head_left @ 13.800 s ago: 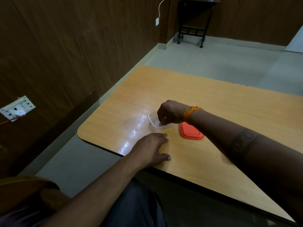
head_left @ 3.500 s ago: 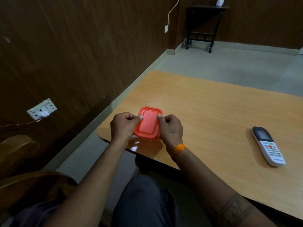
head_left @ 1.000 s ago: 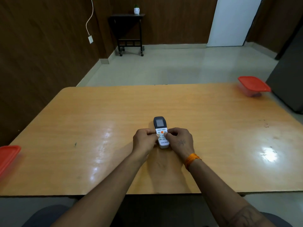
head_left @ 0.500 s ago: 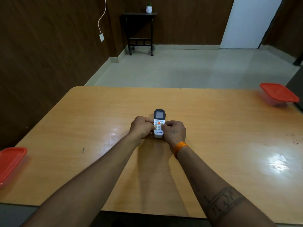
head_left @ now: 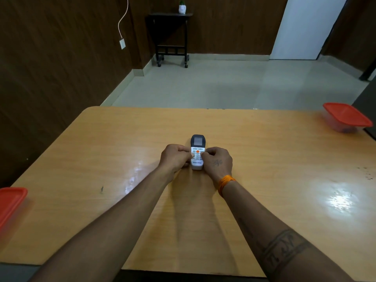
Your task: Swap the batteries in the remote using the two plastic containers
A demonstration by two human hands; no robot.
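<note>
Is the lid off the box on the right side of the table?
No, the red lid sits closed on top of the clear box at the table's far right corner.

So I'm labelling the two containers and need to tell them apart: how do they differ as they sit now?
The right container sits at the table's far right edge, whole in view, its clear base showing. The left container sits at the near left edge, cut off by the frame, little but its lid showing. Both have orange-red lids on, and neither hand touches them.
</note>
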